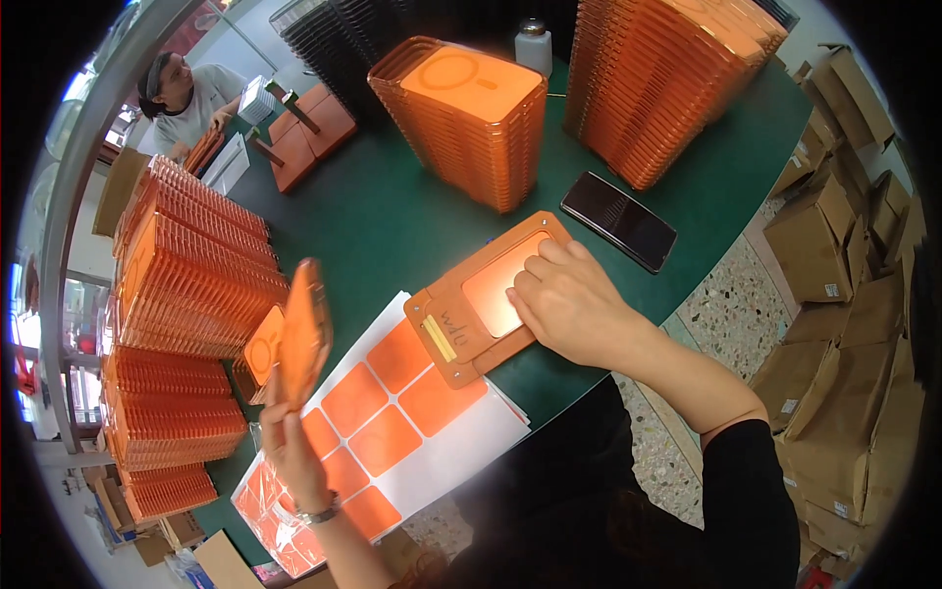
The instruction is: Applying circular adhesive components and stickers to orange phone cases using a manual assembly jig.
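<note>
My left hand (289,447) is raised over the left part of the table, fingers closed on the lower end of an orange plastic tray (306,329). The tray is tilted nearly edge-on and somewhat blurred. My right hand (569,294) is curled, its fingertips pressing at a glossy pale-orange panel (491,294) set in an orange rectangular frame (461,353). Whether anything is pinched there is hidden. The frame has screws at its corners, handwriting and a yellow strip. Under its near left part lie white sheets with rounded orange squares (388,442).
Tall stacks of orange trays stand at the left (191,275), back middle (461,128) and back right (667,88). A black phone (618,221) lies right of the frame. A white bottle (533,47) stands behind. Another person (191,98) sits far left. Cardboard boxes (814,245) line the right floor.
</note>
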The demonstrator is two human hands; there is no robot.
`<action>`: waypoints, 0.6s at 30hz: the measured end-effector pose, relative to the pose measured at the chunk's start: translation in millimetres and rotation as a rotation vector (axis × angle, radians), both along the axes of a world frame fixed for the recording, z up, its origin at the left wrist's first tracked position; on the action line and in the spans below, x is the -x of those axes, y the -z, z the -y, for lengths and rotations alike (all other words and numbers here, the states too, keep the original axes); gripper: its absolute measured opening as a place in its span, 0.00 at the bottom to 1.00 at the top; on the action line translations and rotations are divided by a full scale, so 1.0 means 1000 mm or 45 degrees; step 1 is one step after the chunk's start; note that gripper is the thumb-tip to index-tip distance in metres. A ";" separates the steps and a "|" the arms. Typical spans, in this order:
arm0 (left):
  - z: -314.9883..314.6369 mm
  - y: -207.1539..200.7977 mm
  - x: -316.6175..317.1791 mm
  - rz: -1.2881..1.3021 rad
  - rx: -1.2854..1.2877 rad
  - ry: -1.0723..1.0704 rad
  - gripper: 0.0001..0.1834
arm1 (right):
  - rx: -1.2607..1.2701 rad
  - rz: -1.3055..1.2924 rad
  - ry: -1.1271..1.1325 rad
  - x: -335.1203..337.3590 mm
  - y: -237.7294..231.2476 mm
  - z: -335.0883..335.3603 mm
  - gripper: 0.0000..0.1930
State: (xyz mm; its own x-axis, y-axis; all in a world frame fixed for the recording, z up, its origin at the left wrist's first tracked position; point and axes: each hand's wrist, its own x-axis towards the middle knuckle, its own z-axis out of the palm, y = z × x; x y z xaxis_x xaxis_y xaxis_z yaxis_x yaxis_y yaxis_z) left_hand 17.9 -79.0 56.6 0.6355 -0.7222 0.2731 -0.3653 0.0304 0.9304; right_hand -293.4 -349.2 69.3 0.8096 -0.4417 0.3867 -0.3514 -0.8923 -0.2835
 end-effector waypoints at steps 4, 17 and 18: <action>0.066 -0.005 0.067 0.009 -0.022 0.110 0.06 | -0.555 0.378 -0.008 0.016 0.002 0.015 0.12; 0.113 0.007 0.142 0.561 -0.355 0.267 0.21 | -0.939 0.550 0.334 0.035 0.026 0.055 0.22; 0.111 0.006 0.139 0.568 -0.360 0.264 0.21 | -1.092 0.437 0.388 0.032 0.020 0.057 0.23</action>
State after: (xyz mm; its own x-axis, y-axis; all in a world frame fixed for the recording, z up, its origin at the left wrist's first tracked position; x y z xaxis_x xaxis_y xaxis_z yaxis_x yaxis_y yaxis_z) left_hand -121.5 -189.9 50.4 0.3403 -0.9035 0.2607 -0.7376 -0.0845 0.6700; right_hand -325.3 -405.7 48.8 0.5173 -0.8553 0.0292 -0.3102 -0.2192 -0.9251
